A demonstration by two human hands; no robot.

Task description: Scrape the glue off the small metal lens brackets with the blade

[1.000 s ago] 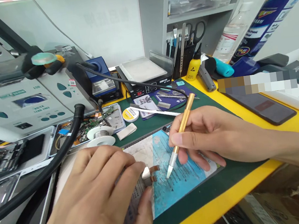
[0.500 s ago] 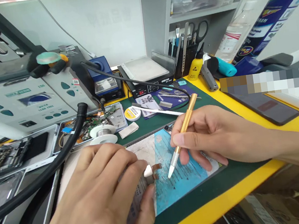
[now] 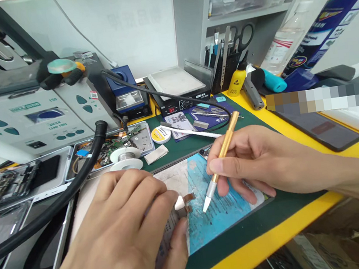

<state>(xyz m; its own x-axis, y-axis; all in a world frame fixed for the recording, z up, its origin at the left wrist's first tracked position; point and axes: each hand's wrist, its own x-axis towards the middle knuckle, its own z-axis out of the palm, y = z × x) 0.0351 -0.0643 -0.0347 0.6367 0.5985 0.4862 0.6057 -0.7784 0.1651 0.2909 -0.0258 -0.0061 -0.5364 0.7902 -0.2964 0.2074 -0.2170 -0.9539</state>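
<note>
Right hand (image 3: 251,162) grips slim golden tool (image 3: 225,145), left hand (image 3: 122,232) pinches small brown-ribboned part (image 3: 180,204)

A grey shelf (image 3: 191,22) adjoins a white panel (image 3: 140,40).

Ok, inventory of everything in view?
Ribbon part: 1, brown and white, at left hand
Slim tool: 1, gold, in right hand
Sheet: 1, blue and white, under hands
Mat: 1, green, under sheet
Spool: 1, white, beyond left hand
Parts tray: 1, pale, behind spool
Circuit boards: several, green, in tray
Round container: 1, yellow and white, right of tray
Control unit: 1, grey, back left
Hose: 1, black, left
Flat device: 1, black, back centre
Small bottle: 1, yellow, back right
Spray can: 1, blue, far right
Phone: 1, dark, right
Left hand: 1, bare, at ribbon part
Right hand: 1, bare, holding slim tool
</note>
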